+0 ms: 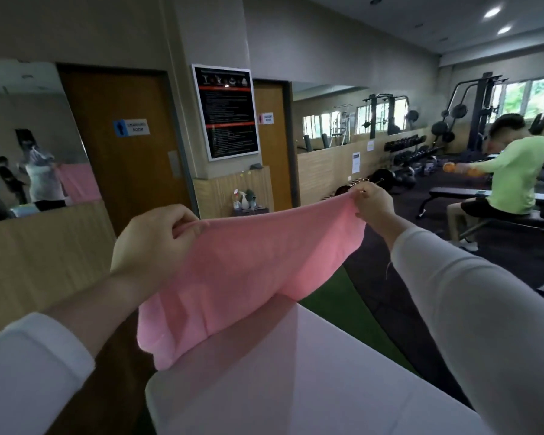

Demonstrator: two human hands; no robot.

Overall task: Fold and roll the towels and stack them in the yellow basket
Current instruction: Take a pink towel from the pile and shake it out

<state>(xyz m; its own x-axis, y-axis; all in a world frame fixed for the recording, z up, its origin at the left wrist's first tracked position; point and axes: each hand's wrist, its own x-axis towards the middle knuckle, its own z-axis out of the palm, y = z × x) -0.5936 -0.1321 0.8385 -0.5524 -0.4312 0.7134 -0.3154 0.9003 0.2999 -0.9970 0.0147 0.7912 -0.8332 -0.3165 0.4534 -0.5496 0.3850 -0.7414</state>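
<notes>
A soft pink cloth towel (pixel 239 277) hangs mid-frame, stretched between both hands. The left hand (pixel 153 243) pinches its near top corner, the right hand (pixel 372 202) its far one. Its lower edge drapes onto a white table (pixel 296 387), cut off at the bottom of the frame.

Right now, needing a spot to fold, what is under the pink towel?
The pink towel hangs over the far corner of the white table, hiding whatever lies there.
</notes>
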